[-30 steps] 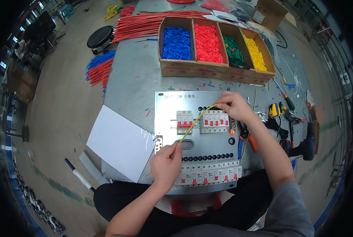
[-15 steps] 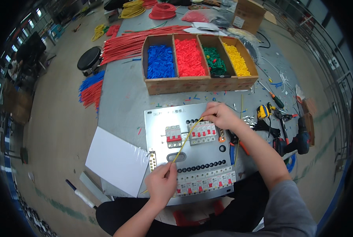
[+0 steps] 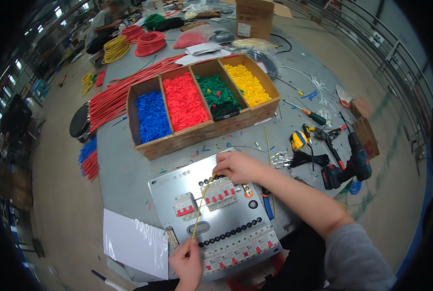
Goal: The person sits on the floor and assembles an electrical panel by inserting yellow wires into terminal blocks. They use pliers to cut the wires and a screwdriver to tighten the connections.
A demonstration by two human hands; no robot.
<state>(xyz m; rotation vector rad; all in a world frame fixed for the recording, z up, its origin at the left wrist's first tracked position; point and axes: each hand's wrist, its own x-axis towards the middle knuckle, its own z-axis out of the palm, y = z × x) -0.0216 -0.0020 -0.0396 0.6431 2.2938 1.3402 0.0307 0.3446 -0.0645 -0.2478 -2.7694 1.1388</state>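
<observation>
A yellow wire [image 3: 203, 198] stretches between my two hands above a metal mounting plate [image 3: 170, 184]. My left hand [image 3: 186, 262] pinches its lower end near the plate's lower left, beside a brass terminal bar [image 3: 172, 238]. At the upper end, my right hand [image 3: 233, 167] grips the wire just over a row of black grommets. Below the wire are a small breaker with a red lever [image 3: 184, 206] and a bank of breakers with red switches [image 3: 220, 194]. A longer breaker row [image 3: 240, 252] runs along the plate's near edge.
Beyond the plate stands a divided cardboard box [image 3: 177, 139] of blue, red, green and yellow sleeves. To the right lie a cordless drill [image 3: 347, 165], a screwdriver [image 3: 316, 117], a yellow tape measure [image 3: 299, 140] and black cable ties [image 3: 308, 159]. A white sheet [image 3: 134, 247] lies left.
The view has turned and shifted, so the plate and box sit lower and farther left. Both hands keep their hold on the yellow wire, which stays stretched over the plate.
</observation>
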